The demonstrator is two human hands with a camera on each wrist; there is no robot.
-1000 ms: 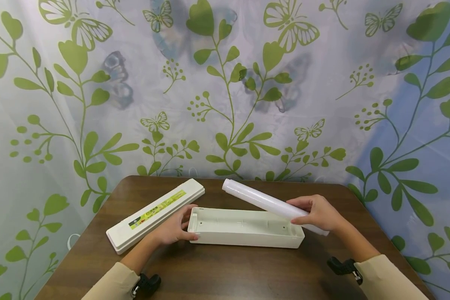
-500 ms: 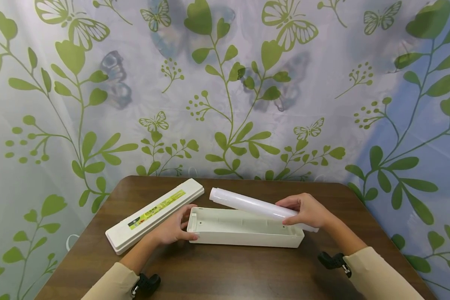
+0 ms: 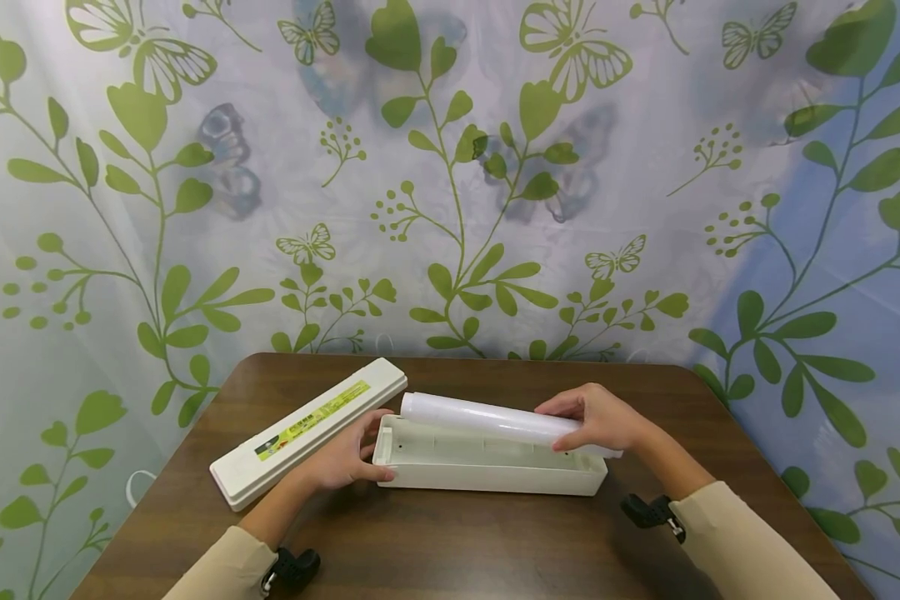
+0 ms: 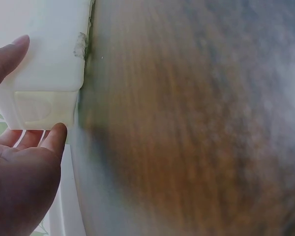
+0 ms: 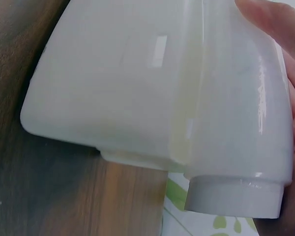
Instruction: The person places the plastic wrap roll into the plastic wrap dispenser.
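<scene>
table (image 3: 450, 542) | right hand (image 3: 596, 417) grips roll (image 3: 487, 418) – core end visible right-wrist only

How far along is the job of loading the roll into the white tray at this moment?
Done: the lid lies off to the side on the table, so the tray is open. In hand: the right hand grips the roll just above the tray, slightly tilted, while the left hand holds the tray's left end. Left: seating the roll; the lid is not yet on.
</scene>
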